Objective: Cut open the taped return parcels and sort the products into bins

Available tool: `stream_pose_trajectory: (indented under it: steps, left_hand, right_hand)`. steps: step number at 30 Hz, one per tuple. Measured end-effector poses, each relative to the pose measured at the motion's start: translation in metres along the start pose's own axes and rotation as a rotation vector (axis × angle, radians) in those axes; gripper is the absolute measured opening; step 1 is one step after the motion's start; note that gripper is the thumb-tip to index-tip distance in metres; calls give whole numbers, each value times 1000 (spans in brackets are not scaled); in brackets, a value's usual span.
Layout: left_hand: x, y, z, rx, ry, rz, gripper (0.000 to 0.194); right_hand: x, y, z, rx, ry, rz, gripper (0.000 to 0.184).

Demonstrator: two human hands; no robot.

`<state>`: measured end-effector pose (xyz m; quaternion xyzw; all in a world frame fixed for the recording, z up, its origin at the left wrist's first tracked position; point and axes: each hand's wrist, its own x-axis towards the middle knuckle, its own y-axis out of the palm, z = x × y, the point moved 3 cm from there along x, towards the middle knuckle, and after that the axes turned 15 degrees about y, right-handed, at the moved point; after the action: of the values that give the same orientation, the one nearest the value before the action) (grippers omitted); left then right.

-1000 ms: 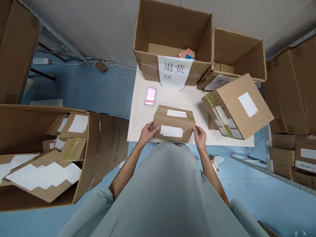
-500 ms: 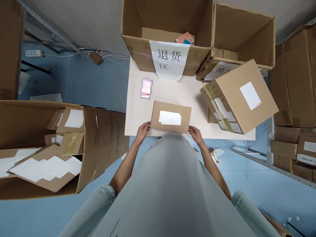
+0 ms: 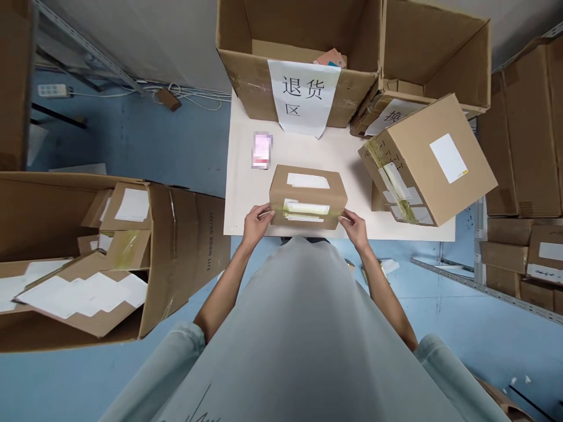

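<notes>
The left hand [image 3: 256, 225] and right hand [image 3: 354, 229] held the small carton [image 3: 308, 193] between them, each with fingertips in a narrow pinch at one lower end. Gripping opposite ends probably kept it balanced and left its labels uncovered.

The pale table [image 3: 246, 193] gave the hands a work surface. Beside it, to the left, the deep open box [image 3: 189, 240] contained labelled parcels at various angles, as if dropped in loosely. Along the table's far side stood the signed open box [image 3: 352, 97], its paper sign hanging down the near wall, presumably to be read from there. The narrower open box [image 3: 461, 64] stood next to it. In front leaned the big closed carton [image 3: 431, 158], tilted, seemingly propped by something brown beneath it, largely hidden.

The small carton was at the table's near edge, between the hands and close to the body; whether its underside touched the tabletop could not be told. Beyond its left end lay the small pink item [image 3: 262, 150], too blurred to identify.
</notes>
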<state>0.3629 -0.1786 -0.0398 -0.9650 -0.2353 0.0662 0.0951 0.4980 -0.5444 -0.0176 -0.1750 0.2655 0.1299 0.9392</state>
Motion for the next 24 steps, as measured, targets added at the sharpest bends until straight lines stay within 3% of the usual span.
stream_pose_trajectory:
  steps: [3,6,11,17,21,24]
  left_hand:
    - [12,-4,-18,28,143,7,51]
    - [16,-5,-17,63,138,18,51]
    - [-3,-11,14,-27,25,61,53]
    - [-37,-17,60,-40,-153,110,66]
    - [-43,-8,77,-17,-204,134,82]
    - [-42,2,80,-11,-217,162,79]
  right_hand:
    - [6,-2,17,-16,-58,-65,71]
    - [10,3,19,-79,-55,-96,70]
    - [1,9,-13,-78,-27,-129,66]
    - [-15,16,-64,-10,147,-123,75]
    - [-17,34,-71,-15,169,-84,67]
    - [-15,45,-70,-25,196,-90,54]
